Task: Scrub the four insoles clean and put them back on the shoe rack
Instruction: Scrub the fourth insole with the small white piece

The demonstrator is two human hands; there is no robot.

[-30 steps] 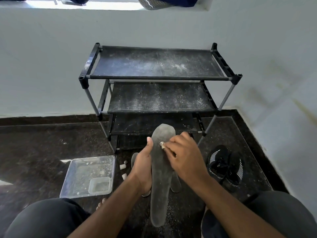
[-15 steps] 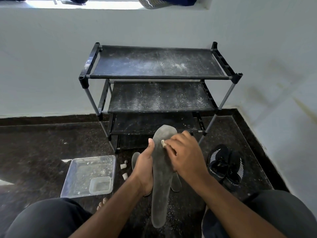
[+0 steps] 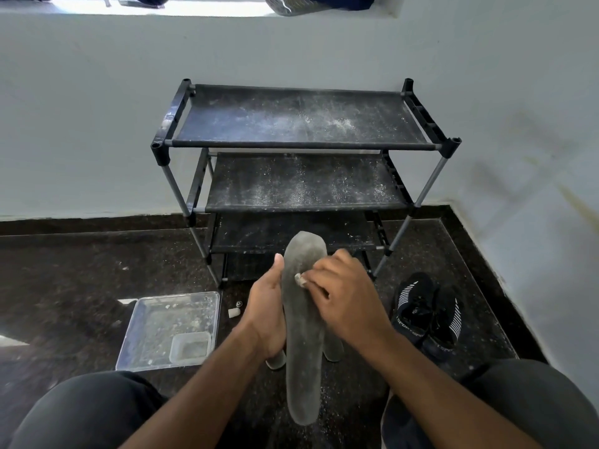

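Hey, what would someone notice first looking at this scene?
A long grey insole held upright at centre: the left hand grips it while the right hand rubs a small white eraser-like piece on it. Behind stands a dusty black shoe rack, its visible shelves bare of insoles.

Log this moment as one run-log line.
phase: scrubbing | left hand: holds grey insole | right hand: pinches small pale scrubber against it | shoe rack: no insoles

grey insole (image 3: 304, 335) upright before rack (image 3: 301, 144)
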